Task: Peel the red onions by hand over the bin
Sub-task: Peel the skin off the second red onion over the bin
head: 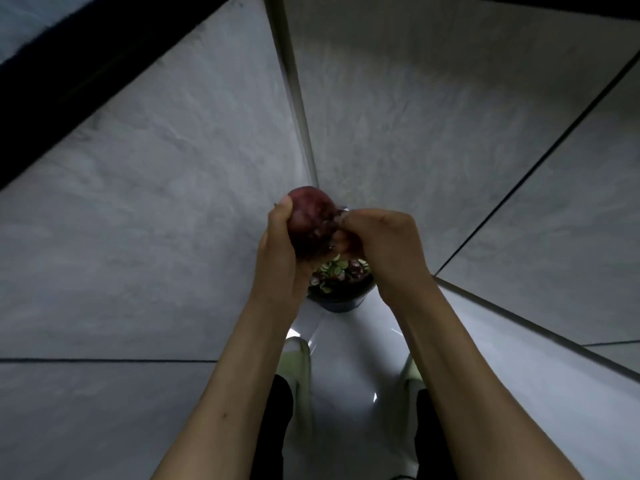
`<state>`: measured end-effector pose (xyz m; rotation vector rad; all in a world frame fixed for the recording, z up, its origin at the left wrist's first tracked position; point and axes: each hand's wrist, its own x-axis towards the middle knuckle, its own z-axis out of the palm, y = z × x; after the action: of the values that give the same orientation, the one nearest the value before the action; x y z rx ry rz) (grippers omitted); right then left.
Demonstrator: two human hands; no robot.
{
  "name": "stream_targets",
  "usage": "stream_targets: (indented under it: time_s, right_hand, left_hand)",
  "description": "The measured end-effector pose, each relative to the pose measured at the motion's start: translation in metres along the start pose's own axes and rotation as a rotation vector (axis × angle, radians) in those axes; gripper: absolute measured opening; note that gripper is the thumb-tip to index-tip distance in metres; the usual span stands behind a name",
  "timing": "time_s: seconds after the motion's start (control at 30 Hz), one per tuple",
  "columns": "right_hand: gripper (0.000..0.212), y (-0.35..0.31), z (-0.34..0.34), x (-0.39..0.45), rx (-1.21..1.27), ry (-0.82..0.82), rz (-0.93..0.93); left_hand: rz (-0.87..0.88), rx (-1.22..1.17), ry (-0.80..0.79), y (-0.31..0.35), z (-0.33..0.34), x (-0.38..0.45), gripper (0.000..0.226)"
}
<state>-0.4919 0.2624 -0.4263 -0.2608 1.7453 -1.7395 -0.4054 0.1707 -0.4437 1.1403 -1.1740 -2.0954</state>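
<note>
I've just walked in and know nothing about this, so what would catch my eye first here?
The red onion at the centre, gripped by the left hand while the right hand pinches at its skin. Directly below them sits a dark bin on the pale floor, already holding purple and greenish scraps. Grey walls close in on both sides, meeting in a corner behind the onion.

This looks like a corner of a home kitchen or utility area: grey stone-look wall panels (145,188) meet at a metal-trimmed corner above a glossy white floor (349,375). A small dark bin (341,301) stands in that corner, holding vegetable scraps (337,271) (pale green and purple pieces).
</note>
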Motion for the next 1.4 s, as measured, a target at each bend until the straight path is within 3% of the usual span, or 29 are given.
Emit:
stream_targets:
  time_s: [0.1,0.4,0.6,0.73,0.83,0.93,1.0,1.1,1.17,1.3,1.4]
  right_hand:
    - [0.02,-0.009,0.004,0.007,0.106,-0.06,0.04]
    - [0.015,-0.013,0.002,0.011,0.419,-0.137,0.199]
    - [0.017,-0.012,0.006,0.014,0.575,-0.149,0.228]
    - [0.015,0.0,0.007,0.01,0.315,-0.045,0.079]
    - [0.024,0.01,0.007,0.014,-0.163,0.078,-0.194]
    - [0.026,0.015,0.007,0.019,-0.576,0.166,-0.413]
    - [0.022,0.015,0.002,0.021,-0.626,0.174,-0.438]
    - [0.022,0.013,-0.011,0.03,-0.658,0.122,-0.373]
    - [0.021,0.014,-0.016,0.039,-0.682,0.114,-0.339]
    - [0.022,0.02,-0.015,0.051,-0.725,0.153,-0.342]
    - [0.023,0.024,-0.014,0.055,-0.739,0.138,-0.376]
  left_hand:
    - [-0.086,-0.122,-0.071,0.005,0.004,0.001,0.078]
    - [-0.091,-0.022,-0.103,0.017,0.007,0.005,0.068]
    - [-0.065,-0.106,-0.056,0.016,0.014,0.007,0.069]
    - [-0.031,-0.101,0.049,0.002,0.016,0.008,0.06]
    - [0.043,0.03,0.164,-0.004,0.019,0.012,0.053]
    - [0.174,0.184,0.254,-0.004,0.021,0.014,0.063]
    - [0.235,0.208,0.291,0.001,0.017,0.017,0.061]
    - [0.212,0.102,0.269,0.011,0.009,0.024,0.029]
    - [0.195,0.099,0.226,0.012,0.006,0.022,0.019]
    - [0.126,0.041,0.176,0.007,0.003,0.019,0.024]
    - [0.005,-0.14,0.152,0.001,0.002,0.017,0.028]
